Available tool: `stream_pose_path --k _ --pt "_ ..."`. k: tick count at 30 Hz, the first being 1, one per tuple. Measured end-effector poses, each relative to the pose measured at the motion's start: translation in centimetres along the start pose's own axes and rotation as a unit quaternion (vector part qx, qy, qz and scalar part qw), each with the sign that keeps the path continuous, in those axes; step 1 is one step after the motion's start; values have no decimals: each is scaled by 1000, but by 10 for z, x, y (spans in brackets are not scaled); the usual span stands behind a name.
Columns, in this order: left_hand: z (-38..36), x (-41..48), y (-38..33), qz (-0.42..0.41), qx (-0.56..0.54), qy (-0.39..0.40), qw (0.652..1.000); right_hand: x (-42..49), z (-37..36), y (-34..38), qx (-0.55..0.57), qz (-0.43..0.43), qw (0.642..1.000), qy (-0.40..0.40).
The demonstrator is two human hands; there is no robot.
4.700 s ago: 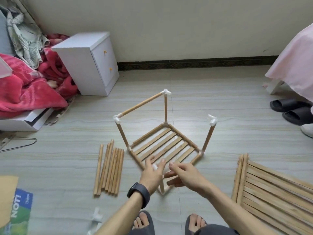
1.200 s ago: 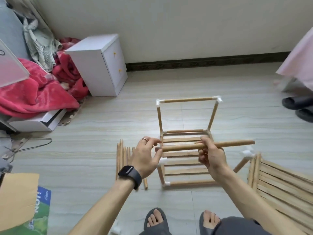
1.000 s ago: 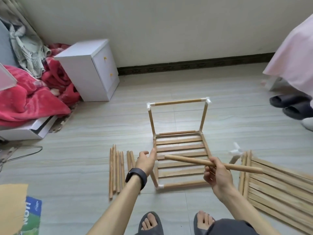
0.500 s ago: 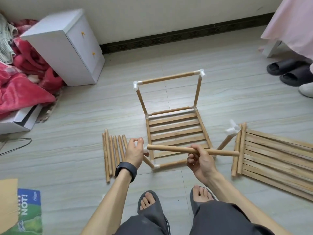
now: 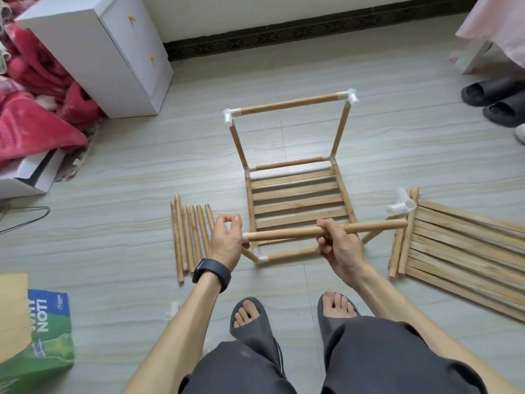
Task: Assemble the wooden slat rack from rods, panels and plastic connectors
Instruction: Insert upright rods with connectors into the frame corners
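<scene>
Head: right grip (image 5: 338, 251) holds rod (image 5: 284, 234), left grip (image 5: 225, 243) connector (image 5: 245, 237).

Bright, diffuse light; shadows on the floor (image 5: 119, 194) faint and soft. Focus sharp (centre and edges alike). Wide-angle bowing: skirting (image 5: 284, 28) curves along the top edge.

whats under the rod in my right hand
The rack's slat panel and front rail lie below the rod. The right hand covers the rail's right end.
</scene>
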State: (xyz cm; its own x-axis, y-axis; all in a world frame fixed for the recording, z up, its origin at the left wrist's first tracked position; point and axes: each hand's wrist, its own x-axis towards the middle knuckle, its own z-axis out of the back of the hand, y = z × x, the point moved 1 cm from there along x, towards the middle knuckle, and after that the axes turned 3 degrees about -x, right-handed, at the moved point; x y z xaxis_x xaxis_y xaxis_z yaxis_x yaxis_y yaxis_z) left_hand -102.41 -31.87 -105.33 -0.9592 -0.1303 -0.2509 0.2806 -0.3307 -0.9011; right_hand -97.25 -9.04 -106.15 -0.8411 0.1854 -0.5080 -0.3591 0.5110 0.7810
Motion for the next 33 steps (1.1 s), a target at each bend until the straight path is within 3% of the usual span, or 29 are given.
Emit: stream_pose_path --k 3,7,13,16,18,20,22,24,28,31,33 --pt "-2 -2 0 4 1 -26 1000 5 -15 0 -22 28 999 18" --pt "-1 -1 1 2 4 -46 999 10 -22 -3 -1 -2 1000 3" --pt "2 6 -3 16 22 7 1000 2 -11 15 -87 -38 994 59" --pt "8 13 -11 -30 144 -5 989 -14 15 26 -208 -16 974 90" --pt "11 16 -27 -121 291 -46 948 -25 43 34 -281 35 956 76" --pt "3 14 -51 -201 389 -44 898 -32 76 49 -298 120 947 -15" --pt "-21 8 -79 -241 407 23 881 -30 104 69 -286 201 924 -153" --pt "-56 1 -106 -265 413 117 864 -16 118 90 -252 230 911 -232" --pt "-138 -13 -147 -282 417 268 821 29 113 110 -248 167 939 -169" --pt "-180 -14 -153 -260 416 334 805 46 107 99 -275 101 952 -85" --pt "-190 -11 -144 -242 395 361 809 48 108 90 -297 104 945 -85"
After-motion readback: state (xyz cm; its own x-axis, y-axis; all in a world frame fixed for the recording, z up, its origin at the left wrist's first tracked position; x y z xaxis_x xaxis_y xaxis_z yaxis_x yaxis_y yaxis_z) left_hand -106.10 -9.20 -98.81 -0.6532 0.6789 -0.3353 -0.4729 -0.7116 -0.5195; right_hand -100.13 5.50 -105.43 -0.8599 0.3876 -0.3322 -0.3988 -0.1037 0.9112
